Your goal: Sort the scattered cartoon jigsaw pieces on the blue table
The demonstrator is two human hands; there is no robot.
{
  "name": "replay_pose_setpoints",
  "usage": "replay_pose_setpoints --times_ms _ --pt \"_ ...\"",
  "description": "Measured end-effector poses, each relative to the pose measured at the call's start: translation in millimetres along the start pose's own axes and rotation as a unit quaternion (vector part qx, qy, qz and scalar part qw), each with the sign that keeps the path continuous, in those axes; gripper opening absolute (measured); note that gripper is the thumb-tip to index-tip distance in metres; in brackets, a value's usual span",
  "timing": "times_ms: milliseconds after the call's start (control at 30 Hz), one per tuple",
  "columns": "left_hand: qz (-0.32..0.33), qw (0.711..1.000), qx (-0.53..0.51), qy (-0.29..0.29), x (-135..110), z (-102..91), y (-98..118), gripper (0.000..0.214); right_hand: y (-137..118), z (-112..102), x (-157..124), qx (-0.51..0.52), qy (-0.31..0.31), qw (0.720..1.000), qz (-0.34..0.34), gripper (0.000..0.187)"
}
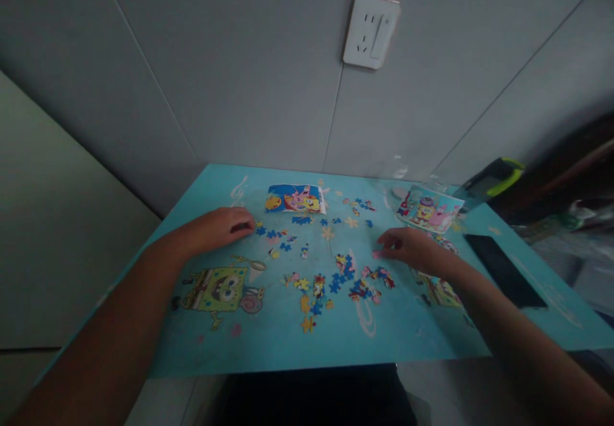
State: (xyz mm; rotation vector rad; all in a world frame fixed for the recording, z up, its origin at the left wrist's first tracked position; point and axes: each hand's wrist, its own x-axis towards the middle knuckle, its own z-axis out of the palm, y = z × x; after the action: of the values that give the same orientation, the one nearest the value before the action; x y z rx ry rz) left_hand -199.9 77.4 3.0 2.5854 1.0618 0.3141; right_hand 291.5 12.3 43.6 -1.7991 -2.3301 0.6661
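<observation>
Several loose jigsaw pieces (336, 279) lie scattered over a light blue cartoon-printed table (288, 343). My left hand (220, 226) rests on the table at the left, fingers curled over a dark piece near a small group of blue pieces (281, 237). My right hand (410, 247) is at the right, fingertips pinched on a small pink piece (377, 254). A partly assembled strip of puzzle (295, 199) lies at the back centre. A picture card (429, 208) lies at the back right.
A black phone (503, 269) lies on the table's right side. A dark device with a yellow-green edge (494, 180) sits at the back right corner. A white wall socket (371, 29) is on the grey wall behind. Cluttered things stand off the right edge.
</observation>
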Motion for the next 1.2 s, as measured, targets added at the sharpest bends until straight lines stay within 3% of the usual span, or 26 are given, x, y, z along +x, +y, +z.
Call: replay_pose_setpoints --times_ms 167,433,567,900,1200 --pt "-0.005 1.0 0.018 -0.006 1 0.6 5 0.028 -10 15 0 0.02 -0.001 1.0 0.021 0.028" --pt "-0.011 0.997 0.068 0.019 1 -0.3 9 0.032 -14 14 3 0.014 -0.018 1.0 0.016 0.014" --pt "-0.01 0.996 0.082 0.042 1 -2.8 15 0.033 -15 17 2 0.013 -0.013 1.0 0.01 0.019" --pt "0.015 0.992 0.128 0.018 6 -2.8 32 0.032 -13 20 -7 0.019 -0.015 1.0 0.014 0.024" --pt "0.029 0.991 0.131 0.028 8 -2.3 36 0.029 -4 14 -4 0.024 0.04 0.999 0.001 0.023"
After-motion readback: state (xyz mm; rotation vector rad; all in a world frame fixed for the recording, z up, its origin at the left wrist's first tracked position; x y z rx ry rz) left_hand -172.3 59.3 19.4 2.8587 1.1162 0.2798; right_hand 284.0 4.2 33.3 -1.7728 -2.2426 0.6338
